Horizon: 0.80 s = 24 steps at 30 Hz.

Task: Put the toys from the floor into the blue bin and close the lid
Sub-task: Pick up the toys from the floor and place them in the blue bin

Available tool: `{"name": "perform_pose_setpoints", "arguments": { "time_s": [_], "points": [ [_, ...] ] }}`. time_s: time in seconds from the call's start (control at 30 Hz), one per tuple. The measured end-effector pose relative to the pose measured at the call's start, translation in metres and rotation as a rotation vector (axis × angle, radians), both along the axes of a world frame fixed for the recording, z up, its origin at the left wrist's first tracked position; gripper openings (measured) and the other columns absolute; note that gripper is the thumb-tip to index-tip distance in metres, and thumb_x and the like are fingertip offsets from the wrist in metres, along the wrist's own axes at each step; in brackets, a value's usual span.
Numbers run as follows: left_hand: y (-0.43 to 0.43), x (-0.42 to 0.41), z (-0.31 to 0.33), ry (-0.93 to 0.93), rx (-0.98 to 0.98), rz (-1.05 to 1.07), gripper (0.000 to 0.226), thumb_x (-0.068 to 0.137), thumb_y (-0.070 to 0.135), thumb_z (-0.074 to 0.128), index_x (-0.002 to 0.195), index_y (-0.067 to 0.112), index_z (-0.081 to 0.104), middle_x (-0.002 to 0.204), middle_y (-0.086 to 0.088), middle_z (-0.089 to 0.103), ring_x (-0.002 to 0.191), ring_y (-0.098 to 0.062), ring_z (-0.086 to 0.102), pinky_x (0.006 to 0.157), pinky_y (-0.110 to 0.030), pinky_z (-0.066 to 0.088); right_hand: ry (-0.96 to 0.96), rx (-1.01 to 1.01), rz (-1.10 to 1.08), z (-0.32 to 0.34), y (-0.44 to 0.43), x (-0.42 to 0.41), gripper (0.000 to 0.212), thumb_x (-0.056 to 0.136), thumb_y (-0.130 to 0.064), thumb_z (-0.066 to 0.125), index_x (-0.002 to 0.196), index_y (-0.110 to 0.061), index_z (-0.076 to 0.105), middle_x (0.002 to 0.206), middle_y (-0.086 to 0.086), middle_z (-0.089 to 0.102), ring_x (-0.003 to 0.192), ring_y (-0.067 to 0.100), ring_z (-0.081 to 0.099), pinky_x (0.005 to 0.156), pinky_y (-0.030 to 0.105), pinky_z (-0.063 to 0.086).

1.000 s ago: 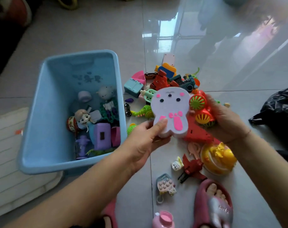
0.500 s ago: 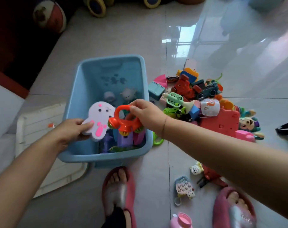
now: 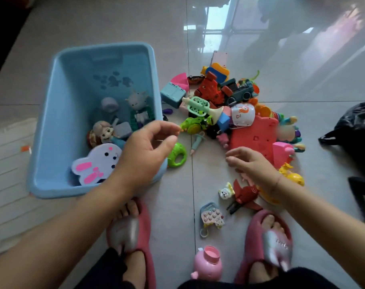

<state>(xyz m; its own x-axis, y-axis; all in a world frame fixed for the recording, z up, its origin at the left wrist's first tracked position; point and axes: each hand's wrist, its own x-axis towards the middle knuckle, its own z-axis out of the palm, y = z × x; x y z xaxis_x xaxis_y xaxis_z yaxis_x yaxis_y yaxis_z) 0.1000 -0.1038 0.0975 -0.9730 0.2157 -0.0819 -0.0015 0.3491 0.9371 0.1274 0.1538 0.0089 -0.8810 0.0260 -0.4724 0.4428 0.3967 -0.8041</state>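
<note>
The open blue bin [image 3: 52,113] stands on the floor at the left with several toys inside, among them a doll [image 3: 104,130] and the white rabbit-shaped toy [image 3: 98,165] lying near its front wall. My left hand [image 3: 144,151] hovers over the bin's front right corner, fingers loosely curled, holding nothing. My right hand [image 3: 250,163] is empty with fingers apart, low over the floor beside a large red flat toy [image 3: 254,136]. A heap of toys [image 3: 217,101] covers the floor right of the bin.
A white lid [image 3: 6,184] lies on the floor left of the bin. A black bag [image 3: 354,130] sits at the right edge. A green ring toy [image 3: 177,156], a small keychain toy [image 3: 211,215], a red plane [image 3: 244,195] and a pink bottle [image 3: 207,262] lie near my slippered feet [image 3: 131,230].
The white rabbit toy left my left hand and now lies in the bin. The red rattle is out of my right hand, which has swung right to the floor pile.
</note>
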Motion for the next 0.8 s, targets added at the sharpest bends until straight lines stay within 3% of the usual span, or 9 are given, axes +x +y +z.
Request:
{"name": "perform_pose_setpoints", "arguments": {
  "time_s": [0.1,0.17,0.23,0.33,0.43,0.6,0.8],
  "points": [
    [0.041,0.027,-0.031,-0.067,-0.05,-0.283,0.015,0.086,0.017,0.066,0.1,0.017,0.066,0.094,0.002,0.069,0.084,-0.007,0.064,0.077,-0.016,0.051,-0.105,0.078,0.029,-0.05,0.017,0.047,0.021,0.08,-0.014,0.071,0.099,-0.017,0.062,0.097,0.006,0.066,0.095,0.022,0.063,0.08,0.02,0.051],
    [0.06,0.041,-0.07,-0.143,-0.149,-0.399,0.023,0.083,0.019,0.07,0.105,0.015,0.065,0.098,-0.001,0.066,0.086,-0.008,0.061,0.08,-0.02,0.049,-0.083,0.195,0.137,-0.073,0.02,0.066,0.041,0.073,-0.02,0.078,0.11,-0.018,0.061,0.108,0.006,0.062,0.104,0.022,0.059,0.093,0.029,0.047],
    [0.07,0.052,-0.112,-0.182,-0.355,-0.511,0.043,0.08,0.029,0.072,0.119,0.016,0.06,0.113,-0.002,0.062,0.101,-0.011,0.057,0.091,-0.023,0.043,0.003,0.384,0.259,-0.084,0.02,0.071,0.059,0.067,-0.024,0.08,0.122,-0.021,0.057,0.12,0.005,0.054,0.115,0.023,0.05,0.1,0.034,0.039],
    [0.069,0.064,-0.16,-0.16,-0.618,-0.66,0.066,0.077,0.042,0.071,0.135,0.023,0.046,0.133,-0.001,0.049,0.124,-0.019,0.045,0.104,-0.028,0.033,0.053,0.615,0.399,-0.086,0.015,0.063,0.069,0.07,-0.032,0.075,0.133,-0.032,0.047,0.134,-0.001,0.045,0.125,0.023,0.04,0.097,0.036,0.032],
    [0.062,0.071,-0.179,-0.098,-0.789,-0.732,0.077,0.076,0.045,0.069,0.143,0.029,0.034,0.141,0.001,0.038,0.13,-0.021,0.038,0.108,-0.034,0.031,0.043,0.719,0.512,-0.091,0.014,0.052,0.065,0.075,-0.035,0.069,0.135,-0.037,0.043,0.134,-0.003,0.044,0.123,0.023,0.038,0.093,0.035,0.03],
    [0.067,0.074,-0.185,-0.004,-0.872,-0.848,0.077,0.081,0.041,0.064,0.146,0.032,0.025,0.147,-0.002,0.03,0.133,-0.024,0.033,0.108,-0.037,0.03,0.068,0.776,0.568,-0.094,0.016,0.04,0.042,0.082,-0.039,0.061,0.123,-0.039,0.054,0.125,-0.005,0.05,0.116,0.022,0.042,0.089,0.036,0.033],
    [0.079,0.076,-0.189,0.112,-0.944,-1.039,0.07,0.082,0.027,0.063,0.144,0.023,0.03,0.142,-0.011,0.031,0.122,-0.033,0.039,0.096,-0.041,0.039,0.091,0.754,0.539,-0.102,0.017,0.041,0.038,0.079,-0.052,0.062,0.112,-0.032,0.06,0.113,-0.002,0.054,0.111,0.022,0.046,0.087,0.035,0.032]
  ]
}}
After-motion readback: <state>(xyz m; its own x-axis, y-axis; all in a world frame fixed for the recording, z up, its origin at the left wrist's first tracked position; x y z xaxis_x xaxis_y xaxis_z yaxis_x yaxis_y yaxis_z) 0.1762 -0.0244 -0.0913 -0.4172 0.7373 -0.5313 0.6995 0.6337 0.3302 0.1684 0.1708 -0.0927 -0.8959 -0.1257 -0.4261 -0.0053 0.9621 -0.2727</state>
